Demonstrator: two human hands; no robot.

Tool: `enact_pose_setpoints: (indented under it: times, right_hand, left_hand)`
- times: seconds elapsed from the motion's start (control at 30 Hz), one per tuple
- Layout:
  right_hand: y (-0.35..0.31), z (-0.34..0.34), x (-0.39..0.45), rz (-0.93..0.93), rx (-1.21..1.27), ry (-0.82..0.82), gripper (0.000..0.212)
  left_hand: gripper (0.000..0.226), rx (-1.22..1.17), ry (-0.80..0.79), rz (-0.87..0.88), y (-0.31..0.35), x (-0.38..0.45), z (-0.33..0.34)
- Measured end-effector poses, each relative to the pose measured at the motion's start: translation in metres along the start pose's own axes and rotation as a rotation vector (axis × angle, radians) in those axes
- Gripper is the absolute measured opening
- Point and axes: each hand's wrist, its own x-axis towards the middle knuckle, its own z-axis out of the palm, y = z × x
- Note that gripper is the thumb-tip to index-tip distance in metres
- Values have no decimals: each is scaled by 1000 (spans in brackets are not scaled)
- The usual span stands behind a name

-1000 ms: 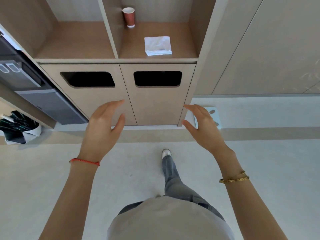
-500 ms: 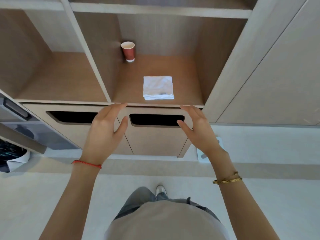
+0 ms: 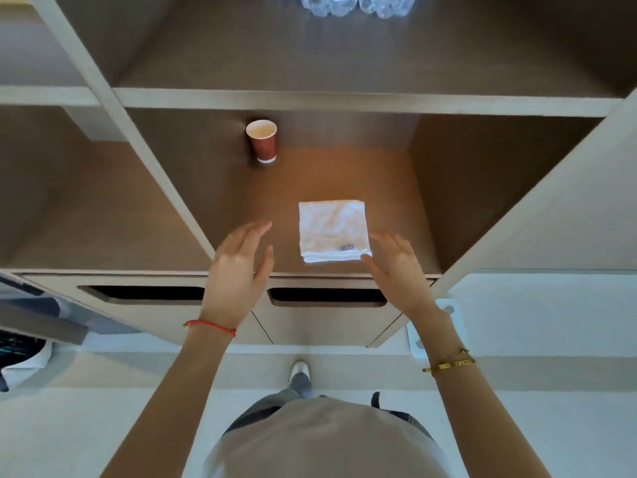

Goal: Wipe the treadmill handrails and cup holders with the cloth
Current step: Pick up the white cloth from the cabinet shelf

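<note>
A folded white cloth [image 3: 332, 230] lies flat on the wooden shelf [image 3: 396, 188] of an open cabinet, near its front edge. My right hand [image 3: 396, 267] hovers at the cloth's right front corner with fingers straight, its thumb tip close to the cloth's edge. My left hand [image 3: 238, 267] is raised to the left of the cloth, fingers straight and a gap away from it. Neither hand holds anything. No treadmill is in view.
A red paper cup [image 3: 262, 141] stands at the back left of the same shelf. Clear plastic bottles [image 3: 348, 3] sit on the shelf above. Below are two cabinet doors with dark slots [image 3: 327, 297]. A pale blue scale [image 3: 434, 327] lies on the floor at right.
I have stepped closer to the cabinet and both hands have risen and reached forward, from in front of the lower doors to the shelf on either side of the cloth.
</note>
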Motion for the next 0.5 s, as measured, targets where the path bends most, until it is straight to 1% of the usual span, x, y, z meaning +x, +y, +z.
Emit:
enact_pose_setpoints:
  times: [0.13, 0.23, 0.37, 0.5]
  right_hand:
    - [5, 21, 37, 84, -55, 2, 51]
    - [14, 36, 62, 151, -153, -48, 54]
    - [22, 52, 80, 238, -196, -121, 57]
    - [25, 65, 87, 305, -231, -159, 71]
  left_hand:
    - [38, 45, -83, 13, -29, 24, 26]
    - [39, 66, -162, -23, -44, 34, 47]
    - [37, 82, -223, -91, -55, 39, 69]
    - [38, 104, -262, -161, -55, 40, 84]
